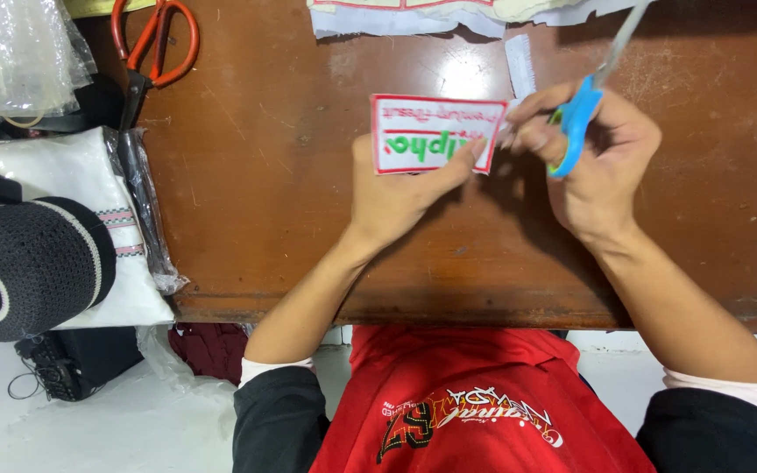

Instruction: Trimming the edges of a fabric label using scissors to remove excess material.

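My left hand (396, 197) holds a white rectangular patch (427, 133) with a red border and green and red lettering, thumb pressed on its face. My right hand (593, 158) grips small scissors with blue handles (576, 123); their blades point up to the far right, away from the patch. The fingertips of my right hand touch the patch's right edge. Both hands hover over a brown wooden table (291, 210).
Orange-handled scissors (152, 48) lie at the far left of the table. A white fabric strip (519, 66) and a larger sheet of patches (413, 13) lie beyond the hands. At left: a black knitted cap (32, 267), folded white cloth (54, 175), clear plastic bags (10, 52).
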